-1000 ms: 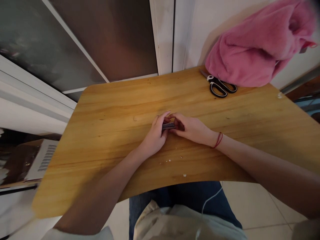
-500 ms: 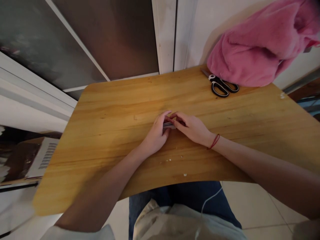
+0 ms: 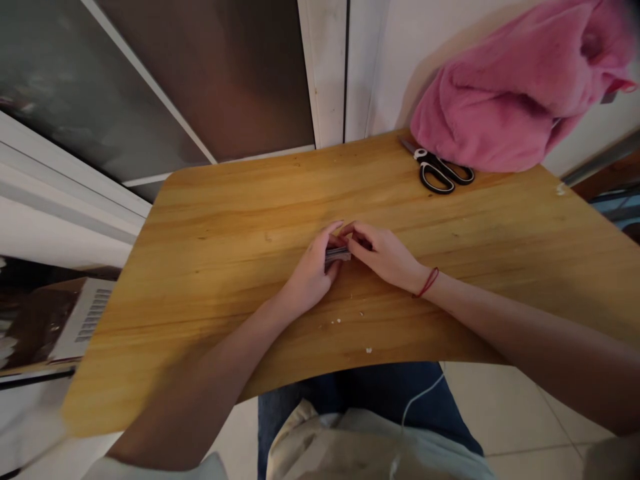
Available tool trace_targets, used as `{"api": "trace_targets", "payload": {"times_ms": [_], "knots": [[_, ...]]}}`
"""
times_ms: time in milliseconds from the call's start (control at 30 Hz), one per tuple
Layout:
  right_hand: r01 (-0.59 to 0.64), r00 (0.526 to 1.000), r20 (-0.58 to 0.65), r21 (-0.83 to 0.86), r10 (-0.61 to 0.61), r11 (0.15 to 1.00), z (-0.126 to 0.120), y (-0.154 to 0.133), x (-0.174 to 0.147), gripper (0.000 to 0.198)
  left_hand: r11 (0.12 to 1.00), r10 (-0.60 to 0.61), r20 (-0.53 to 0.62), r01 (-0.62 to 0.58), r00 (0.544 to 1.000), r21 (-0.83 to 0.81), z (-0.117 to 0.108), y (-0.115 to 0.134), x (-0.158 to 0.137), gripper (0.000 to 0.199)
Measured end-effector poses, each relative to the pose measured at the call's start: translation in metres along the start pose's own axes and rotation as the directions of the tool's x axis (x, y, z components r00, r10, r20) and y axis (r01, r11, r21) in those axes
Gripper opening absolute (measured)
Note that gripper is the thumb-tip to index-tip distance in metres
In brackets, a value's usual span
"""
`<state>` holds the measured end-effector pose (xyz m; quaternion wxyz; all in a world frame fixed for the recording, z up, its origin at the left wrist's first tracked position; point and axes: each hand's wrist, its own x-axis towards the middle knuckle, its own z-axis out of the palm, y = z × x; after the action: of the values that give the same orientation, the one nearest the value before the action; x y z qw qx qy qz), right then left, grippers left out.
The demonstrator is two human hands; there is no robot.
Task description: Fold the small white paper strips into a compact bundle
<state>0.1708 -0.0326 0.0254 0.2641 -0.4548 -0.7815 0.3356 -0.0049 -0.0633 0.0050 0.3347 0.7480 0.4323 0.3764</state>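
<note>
My left hand (image 3: 315, 271) is closed around a small stack of cards (image 3: 337, 255), its fingers behind the stack and its thumb on the near side. The stack shows a greyish, layered edge; its faces are mostly hidden by my fingers. At the right end of the stack, my right hand (image 3: 383, 256) has its thumb and fingers bent in and pinching the cards. A red string bracelet (image 3: 428, 283) circles the right wrist. Both hands are close together just above the middle of the wooden table (image 3: 240, 220).
Black-handled scissors (image 3: 440, 171) lie at the back right of the table, beside a pink plush cloth bundle (image 3: 500, 107). Small white crumbs (image 3: 369, 350) dot the near side. A sliding door with dark panels (image 3: 215, 73) stands behind the table.
The view has shifted slightly. My hands keep almost the same pose around the cards, and a little more of the stack's layered edge shows between them.
</note>
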Motion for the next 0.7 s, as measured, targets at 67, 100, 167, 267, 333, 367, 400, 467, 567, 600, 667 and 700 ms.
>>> {"api": "trace_targets", "payload": {"times_ms": [67, 100, 167, 267, 333, 367, 400, 467, 567, 600, 667, 700], "knots": [[-0.004, 1.000, 0.005, -0.007, 0.004, 1.000, 0.001, 0.000, 0.000, 0.019, 1.000, 0.003, -0.001, -0.003, 1.000, 0.002, 0.000, 0.000, 0.000, 0.062], [-0.003, 1.000, 0.010, -0.013, 0.003, 1.000, 0.001, 0.000, 0.000, 0.019, 1.000, 0.002, 0.000, -0.002, 1.000, 0.003, 0.000, 0.000, 0.000, 0.062], [0.002, 1.000, 0.021, -0.017, -0.002, 1.000, 0.000, 0.000, -0.001, 0.019, 1.000, -0.006, 0.004, 0.006, 1.000, 0.005, 0.001, 0.001, 0.000, 0.062], [0.021, 0.999, 0.050, -0.006, -0.021, 1.000, -0.007, -0.001, -0.002, 0.024, 1.000, -0.005, -0.003, 0.005, 1.000, -0.009, 0.001, 0.002, -0.001, 0.064], [0.031, 0.994, 0.105, -0.001, -0.031, 1.000, -0.012, -0.001, -0.002, 0.030, 1.000, 0.003, -0.025, -0.003, 1.000, -0.018, 0.001, 0.002, -0.001, 0.066], [0.038, 0.988, 0.150, -0.002, -0.037, 0.999, -0.015, -0.001, -0.002, 0.033, 1.000, 0.000, -0.033, -0.001, 0.999, -0.028, 0.000, 0.001, -0.002, 0.068], [0.047, 0.980, 0.194, -0.018, -0.042, 0.999, -0.017, 0.000, -0.001, 0.034, 0.999, -0.010, -0.034, 0.009, 0.999, -0.046, 0.000, 0.001, -0.002, 0.069], [0.069, 0.966, 0.253, -0.069, -0.050, 0.995, -0.019, 0.001, 0.000, 0.033, 0.995, -0.047, -0.030, 0.044, 0.998, -0.092, -0.001, -0.002, -0.002, 0.070], [0.076, 0.970, 0.240, -0.128, -0.043, 0.989, -0.016, 0.003, 0.001, 0.023, 0.989, -0.090, -0.026, 0.086, 0.996, -0.123, -0.002, -0.004, -0.003, 0.070], [0.068, 0.975, 0.219, -0.131, -0.038, 0.989, -0.015, 0.004, 0.002, 0.019, 0.989, -0.097, -0.027, 0.093, 0.995, -0.112, -0.003, -0.004, -0.003, 0.069], [0.052, 0.983, 0.182, -0.122, -0.030, 0.991, -0.012, 0.005, 0.002, 0.014, 0.992, -0.101, -0.034, 0.098, 0.994, -0.078, -0.005, -0.003, -0.003, 0.067], [0.050, 0.985, 0.172, -0.112, -0.031, 0.992, -0.011, 0.005, 0.001, 0.013, 0.994, -0.100, -0.044, 0.098, 0.994, -0.054, -0.006, -0.002, -0.003, 0.066]]}}
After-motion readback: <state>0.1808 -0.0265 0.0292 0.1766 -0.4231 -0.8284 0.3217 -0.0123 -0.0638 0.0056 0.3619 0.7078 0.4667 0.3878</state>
